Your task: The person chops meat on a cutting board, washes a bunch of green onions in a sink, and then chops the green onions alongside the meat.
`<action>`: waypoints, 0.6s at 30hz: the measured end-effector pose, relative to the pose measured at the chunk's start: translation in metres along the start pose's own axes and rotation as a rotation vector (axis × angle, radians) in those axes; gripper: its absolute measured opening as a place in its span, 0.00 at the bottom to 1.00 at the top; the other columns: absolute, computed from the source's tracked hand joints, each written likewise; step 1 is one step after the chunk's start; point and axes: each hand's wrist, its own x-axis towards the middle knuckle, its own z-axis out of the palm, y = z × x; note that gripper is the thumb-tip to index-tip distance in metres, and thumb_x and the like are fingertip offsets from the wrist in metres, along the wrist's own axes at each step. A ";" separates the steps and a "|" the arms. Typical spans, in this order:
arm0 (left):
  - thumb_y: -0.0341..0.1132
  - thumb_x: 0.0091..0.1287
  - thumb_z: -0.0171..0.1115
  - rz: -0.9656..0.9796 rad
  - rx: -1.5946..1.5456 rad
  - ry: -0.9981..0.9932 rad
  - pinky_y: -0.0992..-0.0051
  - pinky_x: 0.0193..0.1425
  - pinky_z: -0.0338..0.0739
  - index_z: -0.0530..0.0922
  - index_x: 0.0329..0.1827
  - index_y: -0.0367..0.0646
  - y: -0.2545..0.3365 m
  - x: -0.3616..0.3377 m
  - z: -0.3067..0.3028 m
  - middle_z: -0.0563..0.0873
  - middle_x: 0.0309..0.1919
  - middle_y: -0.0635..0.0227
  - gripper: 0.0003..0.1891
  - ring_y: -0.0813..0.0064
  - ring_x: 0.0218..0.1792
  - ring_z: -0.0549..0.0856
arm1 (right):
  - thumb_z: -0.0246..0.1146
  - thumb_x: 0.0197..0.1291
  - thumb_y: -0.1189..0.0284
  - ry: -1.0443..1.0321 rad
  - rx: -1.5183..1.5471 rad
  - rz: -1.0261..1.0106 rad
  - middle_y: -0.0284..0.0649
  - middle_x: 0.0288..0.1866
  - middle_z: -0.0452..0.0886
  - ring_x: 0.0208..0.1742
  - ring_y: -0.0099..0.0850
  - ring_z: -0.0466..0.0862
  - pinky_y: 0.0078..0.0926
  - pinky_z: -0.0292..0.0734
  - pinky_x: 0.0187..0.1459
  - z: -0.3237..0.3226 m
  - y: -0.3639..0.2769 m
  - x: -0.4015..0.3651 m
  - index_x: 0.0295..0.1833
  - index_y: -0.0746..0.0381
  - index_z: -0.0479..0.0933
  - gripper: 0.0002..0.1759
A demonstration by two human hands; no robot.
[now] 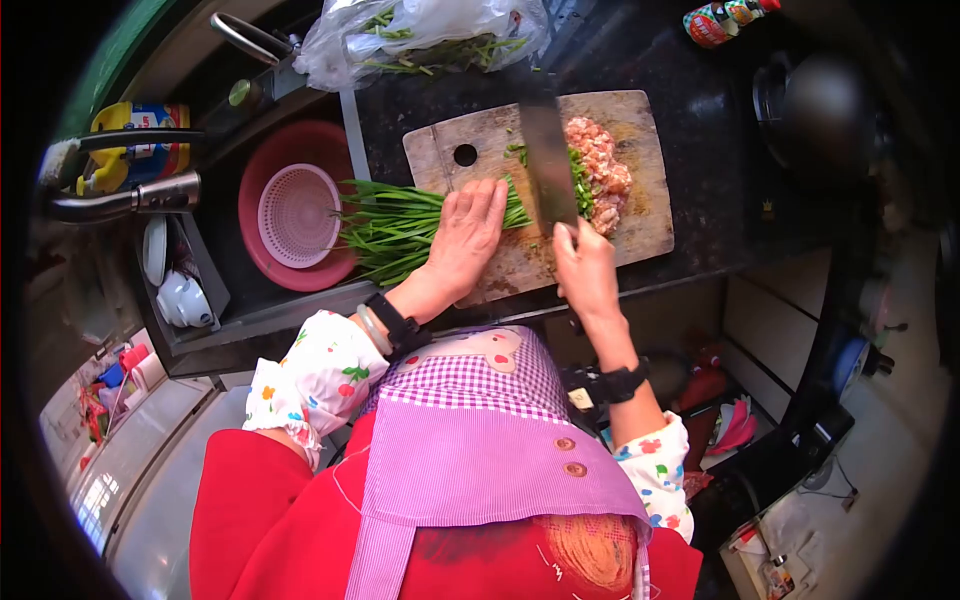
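A worn wooden cutting board [640, 150] lies on the dark counter. My left hand [468, 235] presses down on a bundle of long green stalks [390, 225], which reaches from the sink's side onto the board. In my right hand [585, 265] is the handle of a broad cleaver [548, 165], its blade standing across the board beside the stalks' right end. Chopped green pieces [580, 180] lie just right of the blade, against a heap of minced meat [605, 170]. The blade hides part of the cut pieces.
Left of the board, a sink holds a red basin [258, 165] with a pink strainer [298, 215]. A plastic bag of greens [430, 45] sits behind the board. A bottle [710, 25] stands at the back right, above a dark pan [815, 110].
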 end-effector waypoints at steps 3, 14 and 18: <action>0.31 0.58 0.60 0.051 0.102 -0.021 0.63 0.68 0.62 0.64 0.69 0.32 0.002 0.013 0.003 0.69 0.62 0.54 0.33 0.58 0.64 0.69 | 0.56 0.68 0.74 -0.013 0.030 -0.060 0.58 0.23 0.76 0.29 0.56 0.82 0.40 0.73 0.26 -0.028 -0.018 -0.021 0.41 0.70 0.74 0.08; 0.42 0.49 0.74 0.039 -0.106 -0.051 0.60 0.68 0.63 0.61 0.71 0.31 -0.010 -0.001 -0.015 0.69 0.63 0.53 0.47 0.56 0.64 0.69 | 0.56 0.67 0.76 -0.159 -0.272 -0.048 0.59 0.21 0.73 0.28 0.57 0.80 0.46 0.70 0.25 -0.043 -0.024 -0.067 0.42 0.69 0.72 0.05; 0.30 0.58 0.57 0.085 0.044 0.038 0.61 0.68 0.64 0.64 0.70 0.33 -0.007 -0.003 -0.004 0.70 0.61 0.56 0.33 0.59 0.61 0.71 | 0.55 0.67 0.76 -0.164 -0.303 -0.020 0.59 0.22 0.75 0.29 0.57 0.80 0.48 0.70 0.26 -0.029 -0.020 -0.061 0.42 0.69 0.72 0.06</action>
